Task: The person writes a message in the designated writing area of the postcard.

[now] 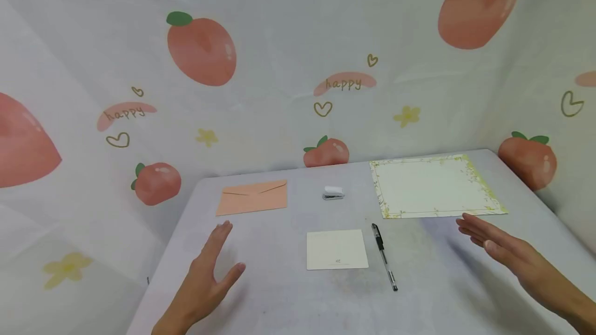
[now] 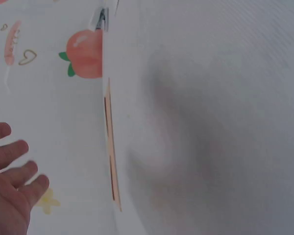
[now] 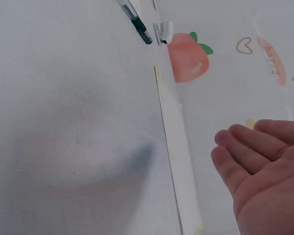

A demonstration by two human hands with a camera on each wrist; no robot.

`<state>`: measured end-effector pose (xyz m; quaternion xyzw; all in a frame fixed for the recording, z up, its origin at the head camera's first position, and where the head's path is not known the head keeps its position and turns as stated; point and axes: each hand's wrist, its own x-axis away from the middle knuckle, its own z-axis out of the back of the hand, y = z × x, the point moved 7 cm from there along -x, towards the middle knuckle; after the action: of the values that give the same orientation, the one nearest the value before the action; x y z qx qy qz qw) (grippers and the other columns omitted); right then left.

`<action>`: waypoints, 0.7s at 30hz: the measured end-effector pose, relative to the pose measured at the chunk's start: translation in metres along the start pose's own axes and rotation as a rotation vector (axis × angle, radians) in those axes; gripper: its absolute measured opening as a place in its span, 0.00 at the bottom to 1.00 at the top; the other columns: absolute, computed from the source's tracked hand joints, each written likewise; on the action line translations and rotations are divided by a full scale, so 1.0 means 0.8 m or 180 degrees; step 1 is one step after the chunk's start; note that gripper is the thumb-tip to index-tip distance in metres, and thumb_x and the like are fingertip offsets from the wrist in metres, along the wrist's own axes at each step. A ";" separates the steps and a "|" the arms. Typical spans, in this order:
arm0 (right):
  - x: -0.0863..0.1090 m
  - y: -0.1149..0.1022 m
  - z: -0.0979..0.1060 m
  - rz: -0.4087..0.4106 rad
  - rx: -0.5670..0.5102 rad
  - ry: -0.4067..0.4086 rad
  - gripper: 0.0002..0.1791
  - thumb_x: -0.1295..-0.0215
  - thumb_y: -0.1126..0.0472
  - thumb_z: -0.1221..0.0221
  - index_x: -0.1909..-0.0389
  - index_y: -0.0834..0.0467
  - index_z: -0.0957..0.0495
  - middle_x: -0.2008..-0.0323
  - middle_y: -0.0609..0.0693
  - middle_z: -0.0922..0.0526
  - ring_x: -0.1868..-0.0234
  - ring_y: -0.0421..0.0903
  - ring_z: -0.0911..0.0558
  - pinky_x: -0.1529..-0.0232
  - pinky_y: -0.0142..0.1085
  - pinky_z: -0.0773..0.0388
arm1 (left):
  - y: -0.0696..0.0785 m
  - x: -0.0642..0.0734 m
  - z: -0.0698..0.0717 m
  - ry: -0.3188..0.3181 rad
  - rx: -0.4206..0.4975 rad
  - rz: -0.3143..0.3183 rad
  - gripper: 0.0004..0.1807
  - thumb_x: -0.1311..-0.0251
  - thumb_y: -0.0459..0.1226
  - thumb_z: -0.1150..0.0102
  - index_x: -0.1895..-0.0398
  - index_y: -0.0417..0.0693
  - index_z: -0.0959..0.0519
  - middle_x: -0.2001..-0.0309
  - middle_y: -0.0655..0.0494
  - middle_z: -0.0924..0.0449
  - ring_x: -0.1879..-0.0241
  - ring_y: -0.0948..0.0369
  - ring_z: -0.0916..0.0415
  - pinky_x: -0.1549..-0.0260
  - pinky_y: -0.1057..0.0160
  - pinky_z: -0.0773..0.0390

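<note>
My left hand (image 1: 205, 275) hovers over the table's left side, fingers extended and thumb spread, holding nothing. Just beyond its fingertips lies a peach-coloured envelope (image 1: 253, 198), flap side up. On the right, my right hand (image 1: 517, 255) is held above the table with fingers straight and its palm turned inward. A sheet of paper with a yellow floral border (image 1: 433, 185) lies just past those fingers. Between the hands are a small cream card (image 1: 337, 252) and a capped black gel pen (image 1: 384, 257). Behind the card sits a small white stapler (image 1: 333, 193).
The table (image 1: 279, 293) has a pale covering, with its back edge against a white curtain (image 1: 279, 30) printed with peaches, hearts and the word happy. More curtain hangs along the left and right sides. Both hands cast soft shadows on the tabletop.
</note>
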<state>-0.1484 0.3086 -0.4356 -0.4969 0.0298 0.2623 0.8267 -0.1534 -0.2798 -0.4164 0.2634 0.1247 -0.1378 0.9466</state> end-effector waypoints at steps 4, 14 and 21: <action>-0.001 0.002 0.002 0.0344 -0.0980 -0.0418 0.34 0.19 0.80 0.73 0.14 0.73 0.55 0.17 0.51 0.30 0.20 0.36 0.28 0.26 0.19 0.34 | -0.006 0.005 0.007 0.0061 0.0302 -0.0082 0.52 0.35 0.42 0.22 0.12 0.65 0.41 0.17 0.56 0.32 0.19 0.58 0.33 0.28 0.87 0.47; -0.018 0.010 -0.016 -0.0443 -0.2905 -0.1220 0.34 0.13 0.70 0.83 0.10 0.60 0.53 0.15 0.54 0.36 0.16 0.44 0.32 0.20 0.28 0.33 | 0.010 -0.006 -0.002 -0.0156 0.1572 -0.0381 0.49 0.39 0.28 0.23 0.15 0.47 0.35 0.19 0.49 0.29 0.21 0.69 0.31 0.25 0.73 0.32; -0.032 0.019 -0.032 -0.0848 -0.2537 -0.1169 0.31 0.10 0.69 0.72 0.14 0.56 0.39 0.19 0.51 0.27 0.21 0.42 0.25 0.25 0.26 0.27 | 0.023 -0.018 -0.022 -0.0389 0.1894 -0.0458 0.46 0.40 0.26 0.22 0.18 0.44 0.30 0.23 0.48 0.24 0.23 0.54 0.26 0.26 0.71 0.29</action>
<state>-0.1717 0.2821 -0.4530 -0.7210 -0.2845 0.2284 0.5891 -0.1639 -0.2528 -0.4180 0.5106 0.0400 -0.2505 0.8215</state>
